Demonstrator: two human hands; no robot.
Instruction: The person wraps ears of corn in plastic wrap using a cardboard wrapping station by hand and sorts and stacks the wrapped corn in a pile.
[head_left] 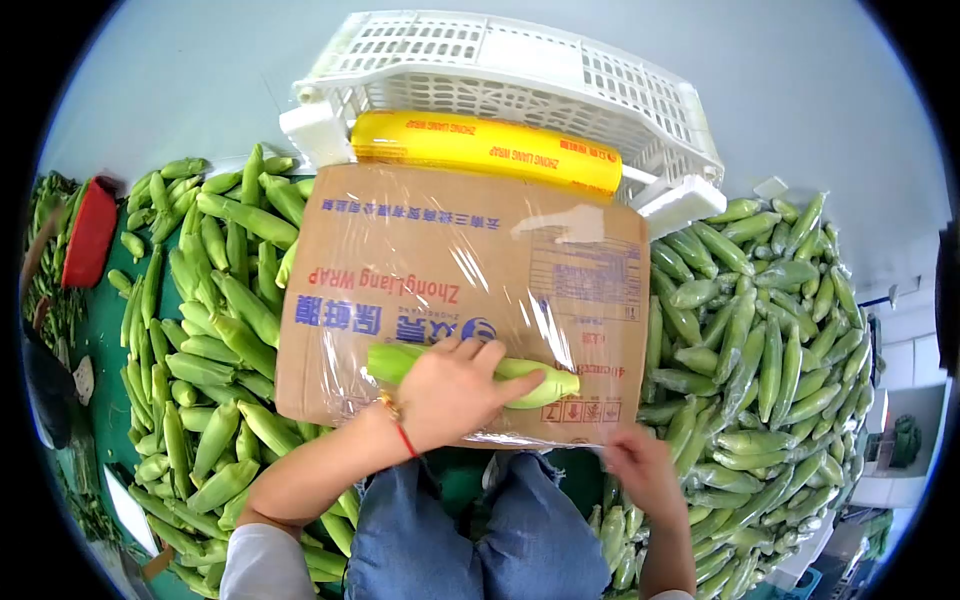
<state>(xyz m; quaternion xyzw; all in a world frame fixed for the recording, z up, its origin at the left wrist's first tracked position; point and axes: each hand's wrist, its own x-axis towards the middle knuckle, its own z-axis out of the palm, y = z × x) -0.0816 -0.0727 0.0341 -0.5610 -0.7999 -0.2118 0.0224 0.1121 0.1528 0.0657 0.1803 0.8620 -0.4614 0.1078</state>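
Note:
An ear of corn in its green husk (540,388) lies crosswise on a sheet of clear cling film (480,260), which is spread over a cardboard box (335,240). My left hand (460,388) rests on the corn with its fingers wrapped over it. At the box's lower right corner, my right hand (640,465) is slightly blurred, its fingers pinched at the film's edge. Behind the box, a yellow-printed roll of cling film (485,150) sits in front of a white plastic crate (530,55).
Loose husked corn (215,370) is heaped on the left. On the right is a large pile of film-wrapped corn (760,350). A red object (90,232) stands at the far left. My knees (480,530) are just below the box.

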